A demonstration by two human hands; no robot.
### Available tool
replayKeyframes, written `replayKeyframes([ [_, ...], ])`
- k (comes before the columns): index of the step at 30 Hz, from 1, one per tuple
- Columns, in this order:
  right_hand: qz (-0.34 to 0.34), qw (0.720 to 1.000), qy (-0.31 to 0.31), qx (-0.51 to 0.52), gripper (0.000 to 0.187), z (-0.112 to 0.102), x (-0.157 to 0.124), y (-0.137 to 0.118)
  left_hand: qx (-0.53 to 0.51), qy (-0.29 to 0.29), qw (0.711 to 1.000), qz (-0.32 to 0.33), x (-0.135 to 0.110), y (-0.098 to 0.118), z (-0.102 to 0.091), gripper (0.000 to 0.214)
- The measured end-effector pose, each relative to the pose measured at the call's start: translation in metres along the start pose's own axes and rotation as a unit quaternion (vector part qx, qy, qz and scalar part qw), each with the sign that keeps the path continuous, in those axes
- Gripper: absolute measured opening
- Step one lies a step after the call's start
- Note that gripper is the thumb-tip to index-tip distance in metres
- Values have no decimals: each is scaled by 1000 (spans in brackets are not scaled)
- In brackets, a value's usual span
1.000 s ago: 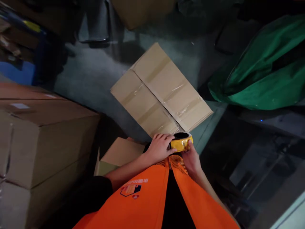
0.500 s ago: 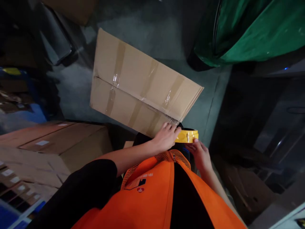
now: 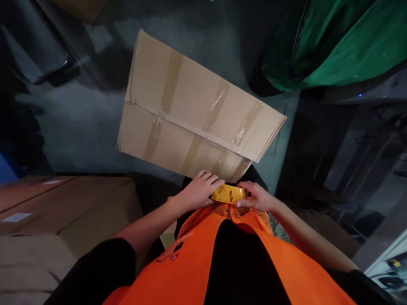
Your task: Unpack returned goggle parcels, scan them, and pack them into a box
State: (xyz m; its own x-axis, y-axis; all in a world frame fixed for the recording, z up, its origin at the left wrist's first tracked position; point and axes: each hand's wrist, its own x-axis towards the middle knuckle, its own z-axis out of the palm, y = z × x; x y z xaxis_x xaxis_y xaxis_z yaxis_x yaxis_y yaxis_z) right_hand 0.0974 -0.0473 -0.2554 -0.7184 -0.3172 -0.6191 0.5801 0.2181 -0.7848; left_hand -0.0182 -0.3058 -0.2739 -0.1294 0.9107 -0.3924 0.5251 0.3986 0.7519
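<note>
A roll of yellow packing tape (image 3: pixel 229 194) is held close in front of my orange vest. My left hand (image 3: pixel 200 189) has its fingers curled at the roll's left end, beside the box's near edge. At the other end, my right hand (image 3: pixel 257 197) is closed on the roll, thumb below and fingers above. Just beyond both hands a large cardboard box (image 3: pixel 178 93) lies tilted, with strips of tape across its middle seam. At the seam's near right end, the flaps are slightly uneven. The underside of the box is hidden.
Large cartons (image 3: pixel 95 199) stand close on my left. A green fabric bag or cover (image 3: pixel 356 51) is at the upper right. A dark shiny case or bin (image 3: pixel 38 46) is at the upper left. Grey floor (image 3: pixel 79 123) surrounds the box.
The tape roll has moved left and slightly down, closer to my vest. My right hand has come up around its right end. My left hand has shifted left, and the view has turned a little.
</note>
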Motion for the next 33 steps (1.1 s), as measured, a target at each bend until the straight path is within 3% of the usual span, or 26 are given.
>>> replayKeyframes([
  [3,47,998,-25,27,60,7,18,-19,-35,39,999,-11,-22,-11,2,58],
  [6,81,996,42,5,58,10,20,-24,-111,105,987,-55,-29,-22,9,62],
  [8,101,990,98,0,59,7,14,-21,-203,165,959,-108,-28,-32,13,71],
  [11,106,980,170,-5,56,0,5,-15,-430,202,870,-133,-24,-50,23,79],
  [14,33,978,200,-40,47,-4,1,-14,-656,167,730,-99,-21,-64,32,78],
  [16,-38,978,200,-55,40,-2,2,-16,-740,140,651,-97,-21,-69,34,73],
  [18,-103,973,198,-60,34,4,3,-18,-777,115,611,-98,-25,-69,32,68],
  [20,-154,966,196,-66,30,12,4,-20,-784,101,605,-99,-31,-67,26,63],
  [25,-221,953,181,-106,26,28,2,-27,-761,111,631,-101,-47,-62,13,56],
  [29,-238,947,167,-133,28,36,3,-37,-762,136,627,-88,-53,-61,16,50],
  [33,-242,941,160,-171,27,46,9,-49,-760,185,610,-127,-55,-58,25,54],
])
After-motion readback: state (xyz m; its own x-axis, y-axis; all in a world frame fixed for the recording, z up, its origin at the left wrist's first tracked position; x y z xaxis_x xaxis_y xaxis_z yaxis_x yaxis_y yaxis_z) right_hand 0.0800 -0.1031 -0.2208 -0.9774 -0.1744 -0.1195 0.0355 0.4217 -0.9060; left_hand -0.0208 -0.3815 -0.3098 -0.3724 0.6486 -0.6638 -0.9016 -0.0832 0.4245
